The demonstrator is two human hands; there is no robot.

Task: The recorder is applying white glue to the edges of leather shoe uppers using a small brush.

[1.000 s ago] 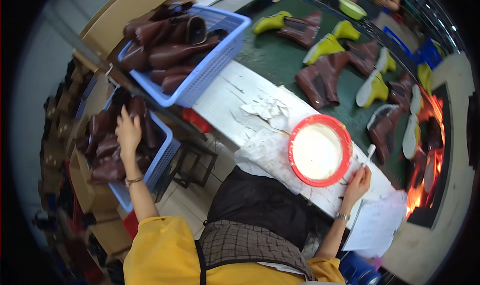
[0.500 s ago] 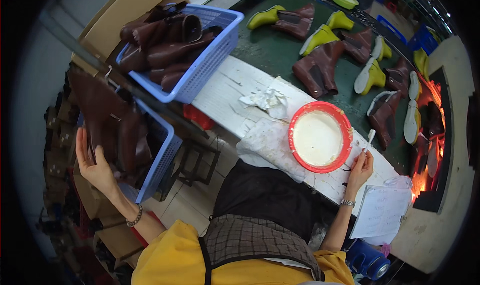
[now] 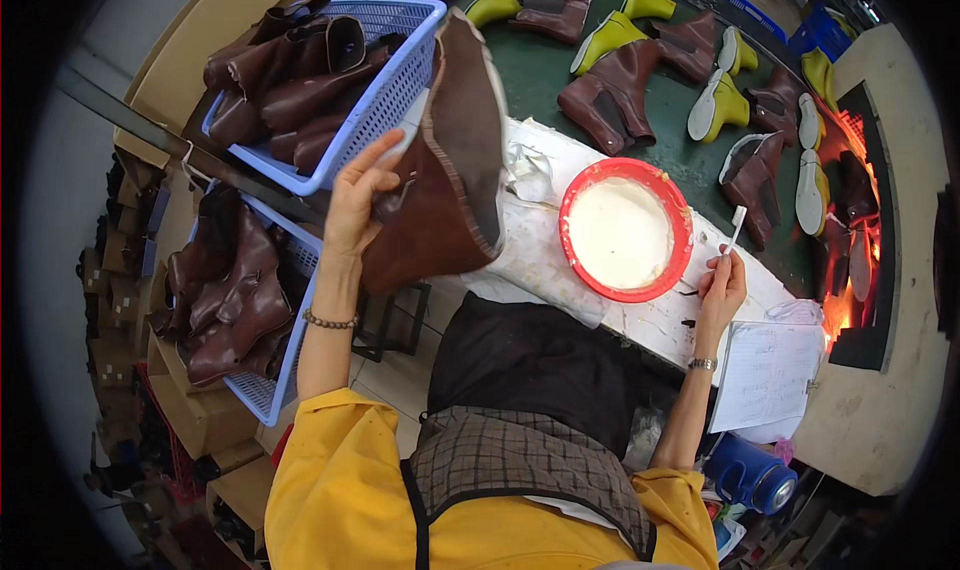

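A brown leather boot upper point(image 3: 440, 185) is raised above the gap between the baskets and the bench, its pale-edged sole side turned up. My left hand point(image 3: 360, 190) is closed on its near left side. At the bench's near edge my right hand point(image 3: 724, 278) pinches a white-headed brush point(image 3: 737, 228), bristle end up. Left of that hand stands a red bowl point(image 3: 684, 222) of cream-coloured paste. More brown uppers point(image 3: 225, 295) lie in the lower blue basket point(image 3: 288, 362), and another pile point(image 3: 310, 85) fills the upper blue basket point(image 3: 400, 75).
Brown uppers point(image 3: 612, 95) and yellow-green soles point(image 3: 720, 110) lie in rows on a dark green conveyor belt point(image 3: 545, 75), leading into a glowing orange heater point(image 3: 850, 315). Written sheets point(image 3: 765, 375) hang at the bench's right end, above a blue flask point(image 3: 752, 475). A metal bar point(image 3: 140, 120) crosses by the baskets.
My left hand has lifted the boot upper out of the lower basket and carried it right, toward the bench. My right hand still holds the brush beside the bowl. The whole view has shifted slightly.
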